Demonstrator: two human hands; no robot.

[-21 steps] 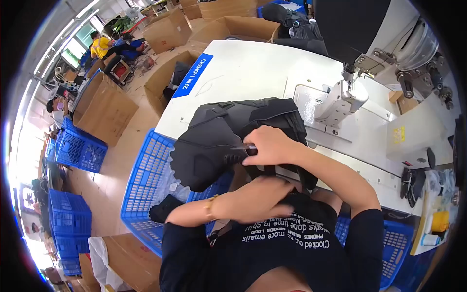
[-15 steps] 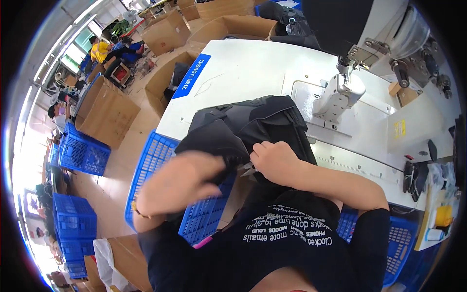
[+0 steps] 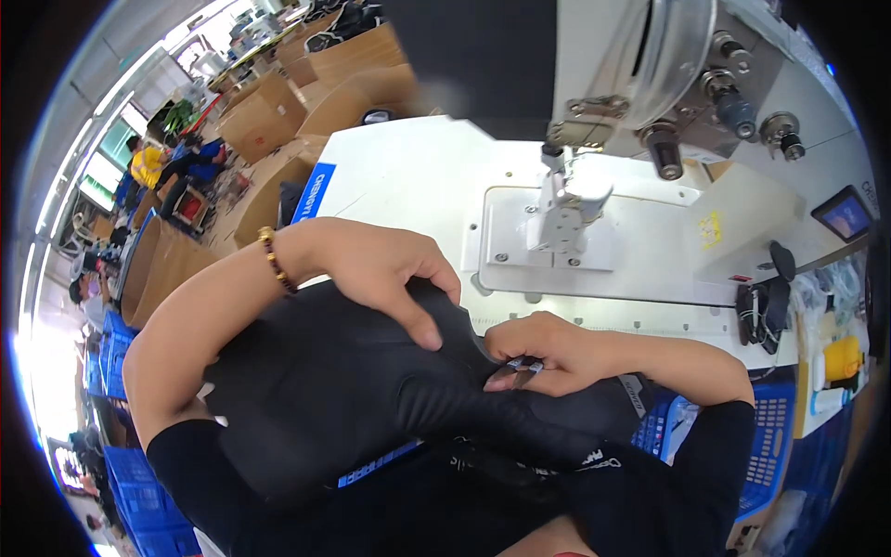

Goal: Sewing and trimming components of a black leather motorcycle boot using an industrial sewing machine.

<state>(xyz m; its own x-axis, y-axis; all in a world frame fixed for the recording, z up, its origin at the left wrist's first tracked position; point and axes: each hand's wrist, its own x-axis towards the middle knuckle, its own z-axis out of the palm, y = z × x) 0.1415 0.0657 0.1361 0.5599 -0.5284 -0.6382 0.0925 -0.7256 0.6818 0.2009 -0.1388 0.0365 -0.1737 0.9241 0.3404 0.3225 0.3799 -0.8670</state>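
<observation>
Half a second ago the left hand (image 3: pixel 385 274) was a blur in mid-swing over the blue basket; now it lies on the black padded piece (image 3: pixel 325 390), thumb spread from bent fingers, though whether it pinches the material I cannot tell. The piece has come off the counter (image 3: pixel 408 176) toward the person and fills the lower middle of the frame. The right hand (image 3: pixel 552 353) is closed around a small dark tool (image 3: pixel 524 369), just beside the piece's edge. White lettering shows on a blue label (image 3: pixel 314 192) at the counter's left edge and on the black shirt (image 3: pixel 603 457); a grey tag (image 3: pixel 633 395) bears lettering too. The counter's front edge, with its ruled strip, runs right behind the right hand; the machine post (image 3: pixel 566 227) stands beyond, apart from both hands.
</observation>
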